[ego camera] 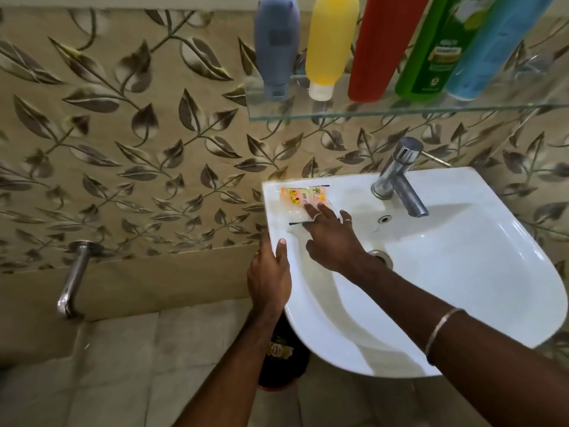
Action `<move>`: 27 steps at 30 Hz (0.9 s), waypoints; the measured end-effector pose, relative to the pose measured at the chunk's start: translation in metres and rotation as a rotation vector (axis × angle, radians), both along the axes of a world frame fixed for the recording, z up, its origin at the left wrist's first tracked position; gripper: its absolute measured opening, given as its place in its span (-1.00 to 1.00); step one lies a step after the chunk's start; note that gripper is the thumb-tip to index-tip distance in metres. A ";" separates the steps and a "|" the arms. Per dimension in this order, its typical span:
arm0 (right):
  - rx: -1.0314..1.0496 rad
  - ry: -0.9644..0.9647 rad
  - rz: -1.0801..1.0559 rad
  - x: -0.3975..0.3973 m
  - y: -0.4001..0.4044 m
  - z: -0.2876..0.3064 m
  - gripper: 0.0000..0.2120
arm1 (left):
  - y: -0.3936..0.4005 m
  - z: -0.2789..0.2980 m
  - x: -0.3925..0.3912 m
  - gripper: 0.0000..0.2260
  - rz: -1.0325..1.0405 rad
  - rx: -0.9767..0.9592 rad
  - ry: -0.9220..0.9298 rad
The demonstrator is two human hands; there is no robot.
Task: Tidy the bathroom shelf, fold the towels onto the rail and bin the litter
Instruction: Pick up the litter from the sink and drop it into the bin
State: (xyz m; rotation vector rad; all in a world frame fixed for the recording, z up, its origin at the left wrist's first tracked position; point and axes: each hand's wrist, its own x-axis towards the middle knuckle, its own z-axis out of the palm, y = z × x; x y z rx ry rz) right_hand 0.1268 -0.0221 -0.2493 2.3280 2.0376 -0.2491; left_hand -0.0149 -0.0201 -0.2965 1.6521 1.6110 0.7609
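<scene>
An orange and yellow plastic wrapper [300, 197] lies on the back left corner of the white sink [462, 272]. My right hand [332, 235] reaches over the sink's left rim, its straight fingertips touching the wrapper's near edge. A thin dark stick [297, 223] lies on the rim just under those fingers. My left hand [269, 272] rests on the sink's left edge, thumb on top. Above, a glass shelf [400, 110] carries a grey bottle [275, 47], a yellow bottle [329, 47], a red bottle [381, 47], a green bottle [437, 50] and a blue bottle [489, 53].
A chrome tap [400, 177] stands at the back of the sink. A second chrome spout [72, 278] sticks out of the leaf-patterned wall at the lower left. A dark bin [283, 355] stands on the tiled floor under the sink's left side.
</scene>
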 end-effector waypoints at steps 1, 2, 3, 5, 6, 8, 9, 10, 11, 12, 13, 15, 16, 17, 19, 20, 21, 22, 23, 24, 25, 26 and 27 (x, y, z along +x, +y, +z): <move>0.065 0.069 -0.028 -0.002 -0.004 0.002 -0.51 | 0.000 0.000 0.000 -0.54 0.003 0.001 0.005; 0.143 0.164 -0.063 -0.005 -0.009 0.004 -0.49 | 0.000 -0.001 -0.001 -0.52 0.000 0.004 0.012; 0.223 0.284 -0.111 -0.010 -0.014 0.005 -0.47 | 0.001 -0.002 -0.002 -0.52 -0.008 0.004 0.019; 0.350 0.534 -0.221 -0.023 -0.026 0.009 -0.43 | 0.004 -0.001 -0.002 -0.55 -0.031 -0.005 0.028; 0.388 0.641 -0.273 -0.031 -0.033 0.011 -0.41 | 0.006 -0.001 -0.003 -0.56 -0.041 -0.012 0.025; 0.436 0.845 -0.382 -0.049 -0.050 0.011 -0.36 | 0.008 0.000 -0.005 -0.59 -0.068 -0.024 0.001; 0.471 0.936 -0.423 -0.058 -0.060 0.010 -0.35 | 0.009 0.000 -0.006 -0.60 -0.089 -0.023 -0.008; 0.513 1.013 -0.450 -0.068 -0.073 0.007 -0.36 | 0.010 0.000 -0.008 -0.61 -0.115 -0.018 -0.013; 0.565 1.058 -0.454 -0.079 -0.085 0.003 -0.38 | 0.010 0.000 -0.010 -0.62 -0.142 -0.009 -0.019; 0.619 1.064 -0.442 -0.090 -0.098 -0.001 -0.41 | 0.012 -0.001 -0.013 -0.63 -0.173 -0.006 -0.026; 0.676 1.021 -0.420 -0.101 -0.112 -0.007 -0.44 | 0.014 -0.002 -0.016 -0.63 -0.213 -0.014 -0.036; 0.763 0.888 -0.368 -0.117 -0.137 -0.021 -0.47 | 0.022 -0.005 -0.026 -0.56 -0.316 -0.098 -0.088; 0.789 0.824 -0.342 -0.123 -0.147 -0.030 -0.46 | 0.026 -0.007 -0.031 -0.52 -0.365 -0.161 -0.140; 0.812 0.752 -0.301 -0.128 -0.157 -0.039 -0.44 | 0.029 -0.010 -0.035 -0.50 -0.405 -0.221 -0.197; 0.846 0.629 -0.136 -0.135 -0.168 -0.052 -0.56 | 0.030 -0.015 -0.040 -0.52 -0.439 -0.310 -0.331; 0.855 0.588 -0.034 -0.138 -0.173 -0.060 -0.68 | 0.030 -0.017 -0.042 -0.51 -0.442 -0.338 -0.395; 0.844 0.567 0.046 -0.141 -0.176 -0.067 -0.72 | 0.030 -0.017 -0.042 -0.51 -0.442 -0.343 -0.428; 0.793 0.565 0.104 -0.145 -0.178 -0.078 -0.69 | 0.031 -0.018 -0.043 -0.51 -0.446 -0.339 -0.433; 0.727 0.561 0.133 -0.148 -0.181 -0.090 -0.67 | 0.032 -0.018 -0.044 -0.51 -0.460 -0.336 -0.428; 0.662 0.518 0.122 -0.148 -0.183 -0.102 -0.66 | 0.032 -0.017 -0.045 -0.52 -0.474 -0.335 -0.418; 0.592 0.453 0.102 -0.149 -0.185 -0.114 -0.63 | 0.034 -0.018 -0.047 -0.54 -0.483 -0.335 -0.409; 0.516 0.477 0.064 -0.148 -0.185 -0.128 -0.59 | 0.035 -0.019 -0.048 -0.56 -0.490 -0.331 -0.399; 0.473 0.525 -0.015 -0.145 -0.182 -0.143 -0.59 | 0.036 -0.020 -0.049 -0.58 -0.495 -0.323 -0.388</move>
